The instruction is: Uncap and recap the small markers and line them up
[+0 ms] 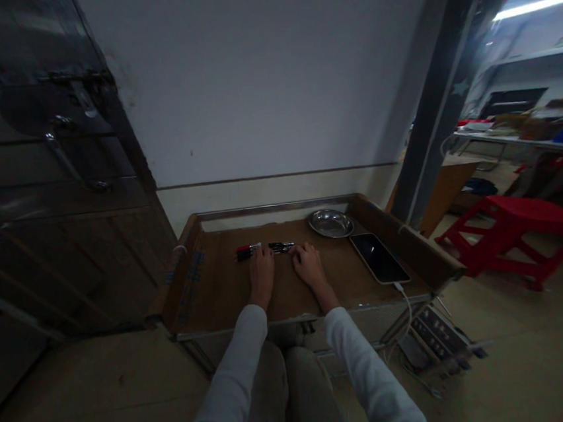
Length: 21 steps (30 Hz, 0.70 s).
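A small row of pens lies across the brown tray-like tabletop [230, 295], in two groups. The left group of pens [243, 252] shows red and black; the right group of pens [279, 245] is dark with shiny ends. My left hand [263, 267] lies palm down between the groups, its fingers flat over the near ends of the pens. Beside the right end of the row rests my right hand [308, 263], palm down with fingers slightly apart, its fingertips at or close to the pen ends. Contact there is too dim to confirm.
A round metal dish [331, 223] stands at the back right. Nearer, a phone [379, 258] lies with a white cable [406, 302] running over the front edge. Raised wooden sides [409, 248] bound the tabletop. A red stool [517, 231] stands on the floor at right.
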{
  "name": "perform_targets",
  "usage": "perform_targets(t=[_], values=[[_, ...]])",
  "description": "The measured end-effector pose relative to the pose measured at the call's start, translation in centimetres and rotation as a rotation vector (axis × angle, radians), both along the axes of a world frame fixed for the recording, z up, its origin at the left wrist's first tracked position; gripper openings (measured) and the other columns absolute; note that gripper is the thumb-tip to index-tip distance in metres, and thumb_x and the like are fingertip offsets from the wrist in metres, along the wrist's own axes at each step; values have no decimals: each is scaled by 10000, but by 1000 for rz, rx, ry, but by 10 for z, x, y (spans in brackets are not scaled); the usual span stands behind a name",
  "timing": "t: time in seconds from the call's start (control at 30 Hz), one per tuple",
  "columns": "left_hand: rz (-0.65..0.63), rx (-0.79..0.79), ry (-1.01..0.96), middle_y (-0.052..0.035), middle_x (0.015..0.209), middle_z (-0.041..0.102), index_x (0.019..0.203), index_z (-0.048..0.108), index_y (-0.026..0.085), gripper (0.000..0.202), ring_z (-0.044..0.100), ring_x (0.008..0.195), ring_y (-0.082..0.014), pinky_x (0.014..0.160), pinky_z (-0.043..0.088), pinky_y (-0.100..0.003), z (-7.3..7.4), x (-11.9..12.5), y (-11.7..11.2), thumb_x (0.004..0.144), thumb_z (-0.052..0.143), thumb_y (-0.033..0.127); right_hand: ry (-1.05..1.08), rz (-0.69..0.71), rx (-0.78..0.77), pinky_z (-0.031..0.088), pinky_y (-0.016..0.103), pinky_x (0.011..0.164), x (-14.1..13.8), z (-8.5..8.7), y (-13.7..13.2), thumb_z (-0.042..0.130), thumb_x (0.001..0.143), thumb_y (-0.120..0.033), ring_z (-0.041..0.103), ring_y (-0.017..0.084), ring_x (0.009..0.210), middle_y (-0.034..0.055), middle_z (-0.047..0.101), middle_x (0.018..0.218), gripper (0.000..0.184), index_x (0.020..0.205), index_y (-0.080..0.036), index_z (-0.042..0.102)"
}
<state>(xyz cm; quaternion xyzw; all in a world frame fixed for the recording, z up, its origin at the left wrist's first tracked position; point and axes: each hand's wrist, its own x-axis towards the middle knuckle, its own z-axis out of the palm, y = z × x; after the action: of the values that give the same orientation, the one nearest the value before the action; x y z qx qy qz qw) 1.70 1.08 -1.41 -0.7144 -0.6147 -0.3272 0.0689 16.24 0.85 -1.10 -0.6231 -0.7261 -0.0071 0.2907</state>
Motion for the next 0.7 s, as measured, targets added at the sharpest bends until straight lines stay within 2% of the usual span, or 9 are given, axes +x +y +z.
perform_targets(t=[0.1, 0.17, 0.27, 0.43, 0.5, 0.57, 0.63, 0.7], values=[[210, 28, -4, -158, 1051, 544, 1020, 558, 131, 248, 516, 974, -257, 847, 420, -430, 2, -6, -7, 896, 345, 148, -14, 108, -12, 316, 313, 817, -2, 3, -2, 435, 833, -161, 464, 211, 964, 85, 545, 1018, 261, 1008, -222, 620], [306, 20, -15, -170, 1061, 541, 1027, 552, 120, 258, 502, 991, -274, 849, 409, -454, 4, -9, -12, 891, 334, 134, -44, 159, -26, 314, 321, 826, -3, 4, -4, 447, 825, -161, 459, 214, 989, 80, 536, 1043, 295, 1052, -251, 615], [375, 30, -19, -158, 1021, 556, 988, 554, 123, 240, 493, 981, -274, 846, 403, -454, 4, -12, -16, 889, 335, 139, -68, 154, -36, 313, 327, 829, -4, 4, -3, 452, 827, -166, 457, 215, 996, 80, 528, 1053, 312, 1073, -270, 613], [398, 18, -36, -145, 1009, 556, 952, 564, 143, 214, 493, 973, -269, 843, 403, -450, 2, -14, -15, 899, 367, 207, -19, 5, -18, 319, 326, 818, -2, -1, 0, 423, 849, -177, 465, 216, 960, 96, 547, 1011, 233, 934, -211, 638], [353, 3, -65, -141, 998, 558, 956, 564, 144, 219, 507, 965, -262, 849, 405, -452, 1, -13, -12, 907, 375, 243, 20, -37, -14, 324, 332, 814, -1, -2, 1, 416, 852, -181, 463, 220, 946, 107, 551, 996, 230, 928, -194, 633], [237, 3, -126, -132, 991, 556, 968, 563, 144, 237, 533, 939, -244, 841, 426, -424, 2, -12, -11, 914, 378, 281, 95, -31, -3, 329, 342, 825, -1, -3, 3, 417, 849, -181, 464, 224, 946, 113, 556, 990, 233, 943, -187, 630], [49, 14, -207, -114, 1021, 543, 992, 562, 158, 245, 559, 918, -213, 822, 454, -368, 4, -10, -10, 919, 380, 303, 245, 34, 32, 339, 350, 848, -1, -3, 4, 411, 855, -203, 474, 220, 950, 109, 566, 987, 239, 954, -186, 628], [-157, 13, -263, -79, 1052, 527, 1014, 564, 194, 225, 572, 924, -181, 826, 469, -323, 8, -7, -12, 918, 395, 306, 488, 139, 69, 364, 338, 848, -1, -2, 6, 408, 869, -276, 497, 206, 934, 91, 583, 977, 249, 965, -191, 622]])
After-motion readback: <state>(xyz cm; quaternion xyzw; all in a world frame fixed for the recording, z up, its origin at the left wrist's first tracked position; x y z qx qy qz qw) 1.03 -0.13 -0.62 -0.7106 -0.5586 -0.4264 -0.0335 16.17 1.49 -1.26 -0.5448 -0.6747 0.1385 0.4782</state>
